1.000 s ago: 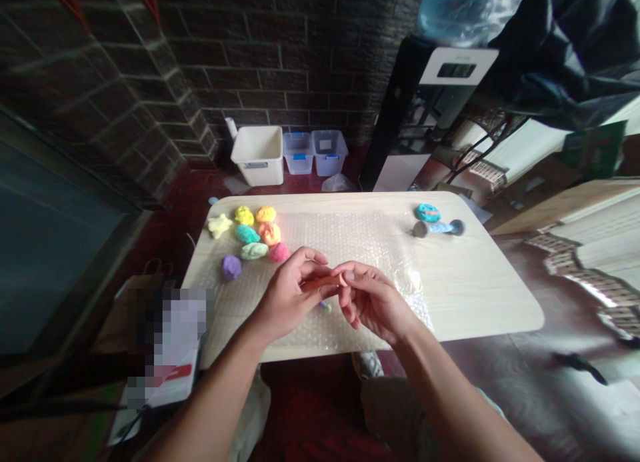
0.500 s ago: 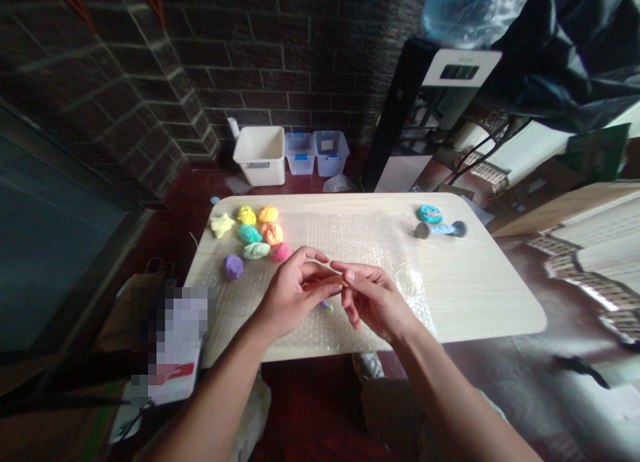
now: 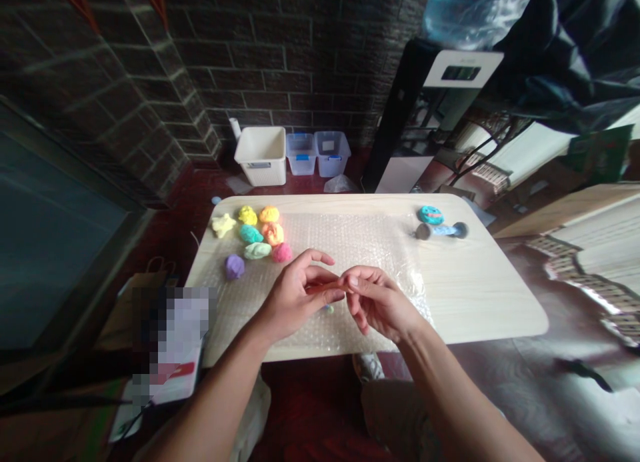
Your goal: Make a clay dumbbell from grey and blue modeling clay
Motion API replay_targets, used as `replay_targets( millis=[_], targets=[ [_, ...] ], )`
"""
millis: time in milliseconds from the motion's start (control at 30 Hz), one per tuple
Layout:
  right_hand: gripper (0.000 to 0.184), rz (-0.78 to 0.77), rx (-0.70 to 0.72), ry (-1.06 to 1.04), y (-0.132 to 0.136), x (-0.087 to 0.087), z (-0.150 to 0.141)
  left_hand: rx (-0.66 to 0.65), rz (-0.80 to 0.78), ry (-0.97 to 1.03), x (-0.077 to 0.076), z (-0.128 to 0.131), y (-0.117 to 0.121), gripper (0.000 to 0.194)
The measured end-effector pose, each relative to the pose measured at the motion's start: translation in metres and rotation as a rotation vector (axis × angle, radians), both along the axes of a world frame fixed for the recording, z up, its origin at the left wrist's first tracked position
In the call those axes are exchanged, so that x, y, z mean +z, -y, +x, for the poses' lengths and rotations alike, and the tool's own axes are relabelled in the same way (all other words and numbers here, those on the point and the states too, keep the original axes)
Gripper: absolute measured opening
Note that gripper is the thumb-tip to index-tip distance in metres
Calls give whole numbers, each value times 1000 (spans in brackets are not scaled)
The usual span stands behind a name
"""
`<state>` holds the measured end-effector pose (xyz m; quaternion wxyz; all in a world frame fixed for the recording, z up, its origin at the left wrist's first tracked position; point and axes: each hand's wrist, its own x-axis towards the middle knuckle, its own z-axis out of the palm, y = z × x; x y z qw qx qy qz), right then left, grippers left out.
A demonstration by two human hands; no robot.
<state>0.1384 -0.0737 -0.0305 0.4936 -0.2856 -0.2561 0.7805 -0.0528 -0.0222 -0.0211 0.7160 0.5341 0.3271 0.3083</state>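
Note:
My left hand (image 3: 293, 295) and my right hand (image 3: 383, 302) meet over the middle of the table. Their thumbs and fingers pinch a thin orange strip (image 3: 324, 288), seemingly modelling clay, mostly covered by the fingers. Beneath them on the bubble wrap (image 3: 345, 232) lies a small greenish-blue bit (image 3: 329, 309), partly hidden. Left of my hands sit several soft clay lumps, among them a purple lump (image 3: 235, 267), a pink lump (image 3: 281, 252), a pale green lump (image 3: 257, 251), a teal lump (image 3: 251, 233) and an orange lump (image 3: 273, 233).
On the table's (image 3: 490, 282) right side are a blue clay piece (image 3: 431, 215) and a grey-ended dumbbell shape (image 3: 442, 231). A white basket (image 3: 261, 157) and two clear bins stand by the wall. A water dispenser (image 3: 405, 129) rises behind the table.
My right fingers have curled in closer against the left fingertips, around the orange strip. Both hands have dipped slightly, covering more of the small bit below.

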Motion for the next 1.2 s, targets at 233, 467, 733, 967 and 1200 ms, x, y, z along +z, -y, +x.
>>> replay_targets(
  millis=[233,467,733,967,1200],
  targets=[
    [32,14,3,21,0,2,-3,-1,20,-11,1,-1,0,47],
    [25,70,-24,48,-2,2,0,-31,118,-65,2,-2,0,35],
    [37,35,103,56,-2,0,10,-141,112,-11,4,-4,3,34],
    [32,11,-77,7,-4,6,8,-98,260,-161,-3,-4,1,27],
    [35,8,-65,29,-3,6,8,-91,326,-178,-5,-1,0,30]
  ],
)
